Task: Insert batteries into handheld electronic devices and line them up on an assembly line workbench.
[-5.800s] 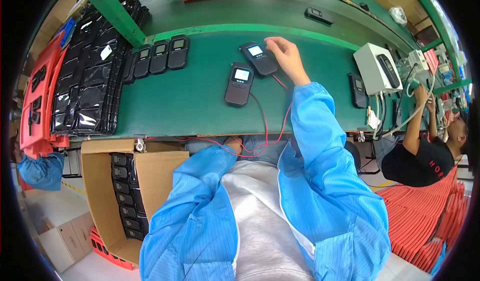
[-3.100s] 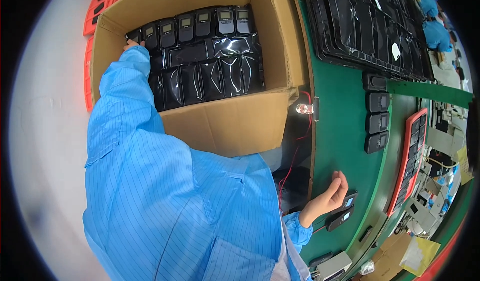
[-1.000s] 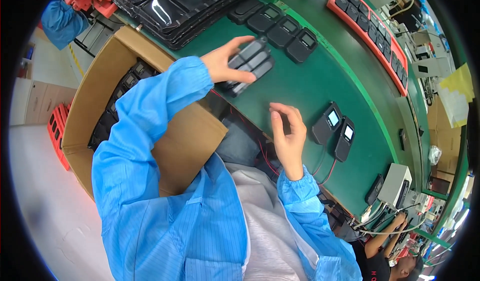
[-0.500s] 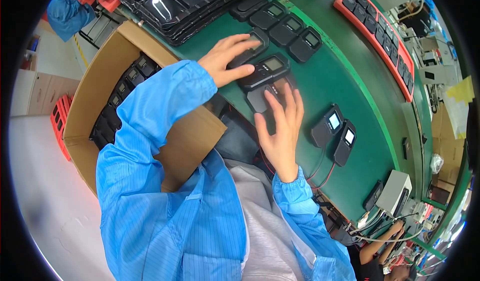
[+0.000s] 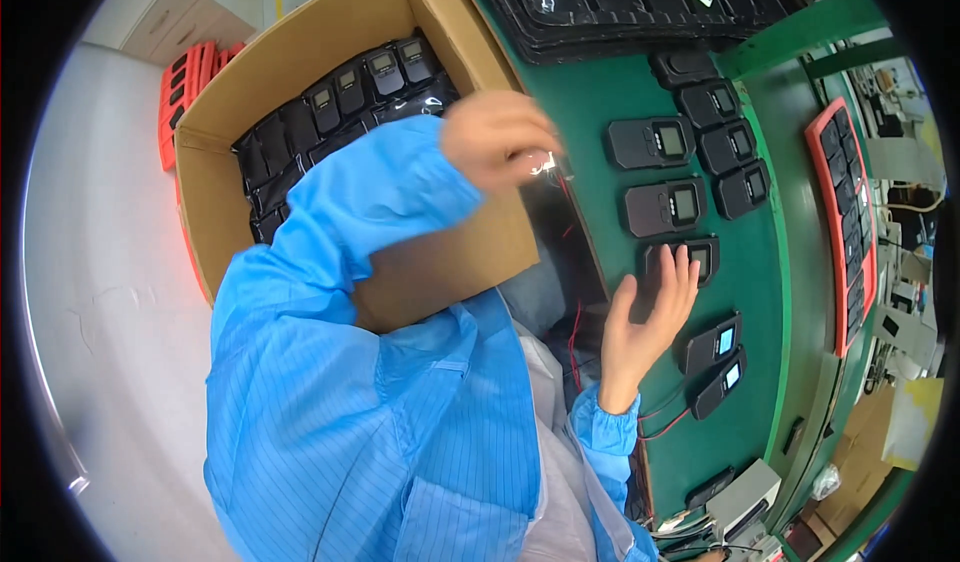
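Observation:
My left hand (image 5: 500,140), smeared by motion, hangs above the right edge of the cardboard box (image 5: 470,242). Its fingers are curled, and a small shiny bit shows at the fingertips; I cannot make out what it is. My right hand (image 5: 652,327) has its fingers spread over the nearest black handheld device with a small screen (image 5: 703,257), partly covering it; whether they touch I cannot tell. Beyond it in a column lie a second handheld device (image 5: 650,209) and a third (image 5: 635,143), screens toward the right. Black devices in clear wrapping (image 5: 322,108) fill part of the box.
Several more devices (image 5: 742,190) lie farther right on the green bench (image 5: 590,92). Two with lit screens (image 5: 712,344) lie nearer, wires attached. Black plastic trays (image 5: 620,12) are stacked at the back. A red tray of devices (image 5: 840,222) stands on the right; red trays (image 5: 180,92) stand left.
The view has swung left, bringing more of the box in. My left hand has left the devices and moved over the box edge. My right hand stays spread by the nearest device.

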The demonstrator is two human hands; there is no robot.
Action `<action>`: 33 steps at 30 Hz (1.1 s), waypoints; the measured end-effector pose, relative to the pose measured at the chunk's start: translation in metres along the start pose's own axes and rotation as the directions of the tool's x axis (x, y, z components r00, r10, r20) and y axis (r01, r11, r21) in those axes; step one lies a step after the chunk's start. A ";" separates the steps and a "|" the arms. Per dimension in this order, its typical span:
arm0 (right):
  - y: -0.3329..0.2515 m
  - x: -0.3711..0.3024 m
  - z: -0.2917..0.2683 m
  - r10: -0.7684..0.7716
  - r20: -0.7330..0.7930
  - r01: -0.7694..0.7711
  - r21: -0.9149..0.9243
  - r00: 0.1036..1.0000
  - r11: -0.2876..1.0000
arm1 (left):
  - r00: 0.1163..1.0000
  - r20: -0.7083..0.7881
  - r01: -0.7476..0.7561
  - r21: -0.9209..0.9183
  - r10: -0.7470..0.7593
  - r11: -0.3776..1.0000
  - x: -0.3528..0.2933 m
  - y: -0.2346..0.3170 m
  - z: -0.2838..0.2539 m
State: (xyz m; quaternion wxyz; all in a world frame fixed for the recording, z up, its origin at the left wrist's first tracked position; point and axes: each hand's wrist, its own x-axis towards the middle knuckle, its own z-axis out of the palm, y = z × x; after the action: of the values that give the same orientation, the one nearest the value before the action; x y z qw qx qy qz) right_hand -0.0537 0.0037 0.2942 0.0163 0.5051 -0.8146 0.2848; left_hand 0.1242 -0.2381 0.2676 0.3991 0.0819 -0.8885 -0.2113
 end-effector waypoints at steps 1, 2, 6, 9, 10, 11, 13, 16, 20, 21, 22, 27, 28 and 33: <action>-0.002 0.004 0.001 -0.003 0.007 0.003 0.007 1.000 1.000 | 0.990 0.009 0.137 0.065 -0.137 0.989 -0.018 -0.013 -0.022; -0.006 0.009 0.001 -0.031 0.039 0.030 0.027 0.999 0.999 | 0.962 0.013 0.268 0.127 -0.271 0.955 -0.039 -0.027 -0.044; -0.012 0.013 0.002 -0.069 0.109 0.061 0.075 0.992 0.995 | 0.665 -0.183 0.741 0.290 -0.724 0.606 -0.138 -0.128 -0.103; -0.017 0.017 0.003 -0.084 0.123 0.067 0.136 0.989 0.988 | 0.326 -0.390 0.870 0.481 -0.861 0.112 -0.284 -0.229 -0.145; -0.016 0.017 0.005 -0.057 0.113 0.044 0.117 0.992 0.992 | 0.336 -0.364 0.871 0.471 -0.869 0.140 -0.282 -0.243 -0.129; -0.017 0.015 0.004 -0.038 0.106 0.026 0.112 0.994 0.993 | 0.182 -0.382 0.886 0.463 -0.906 -0.018 -0.280 -0.241 -0.122; -0.017 0.013 0.004 -0.022 0.099 0.012 0.100 0.995 0.995 | 0.021 -0.395 0.875 0.451 -0.918 -0.174 -0.274 -0.237 -0.117; -0.018 0.012 0.005 0.021 0.082 -0.031 0.117 0.996 0.993 | -0.075 -0.493 0.903 0.336 -0.867 -0.269 -0.270 -0.231 -0.123; -0.020 0.015 0.004 0.025 0.065 -0.030 0.083 0.998 0.996 | -0.128 -0.462 0.898 0.321 -0.878 -0.300 -0.270 -0.238 -0.121; -0.020 0.015 0.004 0.024 0.066 -0.029 0.082 0.998 0.996 | -0.129 -0.461 0.898 0.320 -0.878 -0.301 -0.280 -0.245 -0.125; -0.020 0.016 0.004 0.024 0.069 -0.030 0.089 0.997 0.996 | -0.111 -0.434 0.937 0.253 -0.894 -0.239 -0.296 -0.261 -0.137; -0.015 0.014 0.003 0.011 0.086 -0.020 0.104 0.996 0.994 | 0.041 -0.390 0.995 0.097 -0.920 0.004 -0.305 -0.300 -0.150; -0.016 0.015 0.005 0.011 0.078 -0.019 0.095 0.997 0.995 | 0.107 -0.386 0.993 0.089 -0.916 0.079 -0.292 -0.303 -0.142; -0.016 0.014 0.003 0.022 0.063 -0.026 0.070 0.998 0.997 | 0.084 -0.396 0.808 0.564 -0.915 -0.170 -0.195 -0.242 -0.085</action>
State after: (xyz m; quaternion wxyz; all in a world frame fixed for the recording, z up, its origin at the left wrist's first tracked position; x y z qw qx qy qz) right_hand -0.0466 -0.0142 0.3032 -0.0304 0.5040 -0.8101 0.2980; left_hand 0.3121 -0.4204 0.0797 0.0186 0.7799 -0.6195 -0.0867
